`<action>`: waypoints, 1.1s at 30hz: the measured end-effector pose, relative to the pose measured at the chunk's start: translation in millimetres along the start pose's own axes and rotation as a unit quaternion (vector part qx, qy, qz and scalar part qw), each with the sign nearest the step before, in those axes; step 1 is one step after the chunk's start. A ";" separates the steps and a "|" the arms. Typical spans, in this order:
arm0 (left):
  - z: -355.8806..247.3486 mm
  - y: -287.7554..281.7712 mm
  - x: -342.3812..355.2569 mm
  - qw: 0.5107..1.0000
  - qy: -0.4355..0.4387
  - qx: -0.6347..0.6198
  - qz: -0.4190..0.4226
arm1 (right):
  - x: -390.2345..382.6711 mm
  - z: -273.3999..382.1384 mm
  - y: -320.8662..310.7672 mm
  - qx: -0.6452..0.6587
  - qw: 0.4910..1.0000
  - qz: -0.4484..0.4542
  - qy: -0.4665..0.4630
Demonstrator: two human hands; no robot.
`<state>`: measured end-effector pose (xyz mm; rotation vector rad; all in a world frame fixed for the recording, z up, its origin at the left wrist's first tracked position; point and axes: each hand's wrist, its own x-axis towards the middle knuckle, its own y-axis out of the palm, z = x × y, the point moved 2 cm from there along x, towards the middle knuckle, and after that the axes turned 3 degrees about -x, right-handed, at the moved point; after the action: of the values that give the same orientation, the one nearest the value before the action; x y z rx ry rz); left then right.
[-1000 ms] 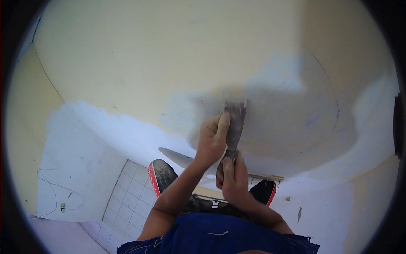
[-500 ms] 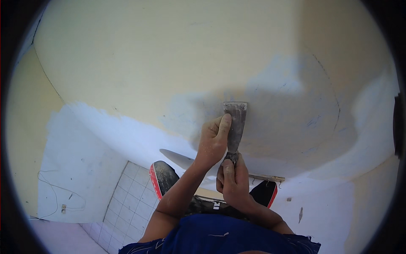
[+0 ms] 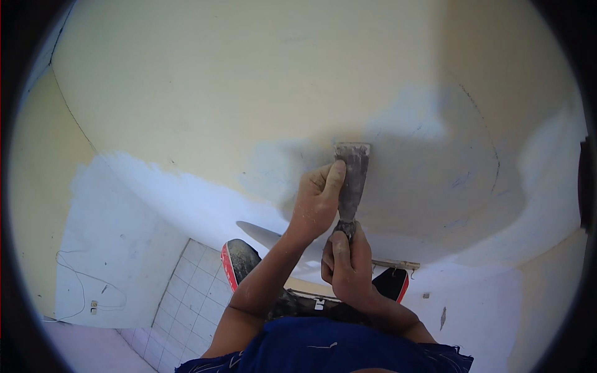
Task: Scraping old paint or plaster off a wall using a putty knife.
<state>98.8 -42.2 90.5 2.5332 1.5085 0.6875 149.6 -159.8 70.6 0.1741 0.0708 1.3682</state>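
Observation:
A putty knife [image 3: 353, 183] with a wide, smeared metal blade points up the wall [image 3: 273, 81], its edge against or very close to a patchy pale area. My left hand [image 3: 318, 202] grips the blade, thumb lying along it near the top edge. Lower down, my right hand [image 3: 346, 267] is closed round the dark handle. Both hands look dusty. My shadow falls on the wall around the blade.
My black, red-edged shoes [image 3: 242, 264] show below. Behind them are a long pale curved object [image 3: 261, 231] I cannot identify and a hook rail [image 3: 401, 265]. White tiles [image 3: 193, 292], a thin cord [image 3: 81, 276] and a socket [image 3: 94, 306] are at lower left.
Over the last half second both hands and the putty knife have shifted slightly up and to the right along the wall. The grip looks the same.

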 end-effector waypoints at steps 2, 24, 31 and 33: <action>-6.3 2.6 -0.8 1.000 -0.001 -0.001 0.010 | 0.2 -0.4 -0.2 -0.015 1.000 0.003 -0.018; -12.9 7.9 3.5 1.000 -0.010 -0.025 0.005 | 6.3 7.4 -1.1 -0.028 0.999 0.007 -0.044; 8.0 -3.5 0.7 0.999 0.001 0.038 -0.004 | 0.2 -3.6 -5.0 -0.017 1.000 -0.001 -0.001; -7.1 1.3 7.7 1.000 0.004 0.022 0.000 | 6.3 11.4 -3.0 -0.023 1.000 0.005 0.007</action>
<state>99.9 -37.2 99.7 2.5662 1.5418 0.6727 155.6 -155.1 81.7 0.1265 0.0500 1.3800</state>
